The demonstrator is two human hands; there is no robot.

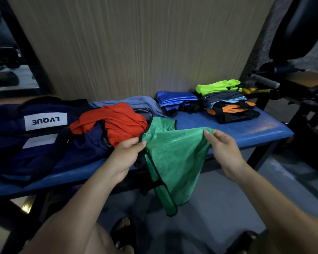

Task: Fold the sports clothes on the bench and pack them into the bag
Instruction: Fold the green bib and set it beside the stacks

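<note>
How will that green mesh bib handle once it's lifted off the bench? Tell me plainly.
Probably floppy: the green mesh bib sags over the blue bench edge between the left hand and right hand. Likely light, since fingertip pinches hold it up. Its thin, shiny mesh may slide, so folds might not stay put.

Both hands (174,153) pinch green mesh vest (173,162) over bench (228,125).

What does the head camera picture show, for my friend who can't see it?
Two hands, left and right, hold up a green vest over a blue bench. Folded clothes sit far right, loose clothes in the middle, a navy bag on the left.
</note>
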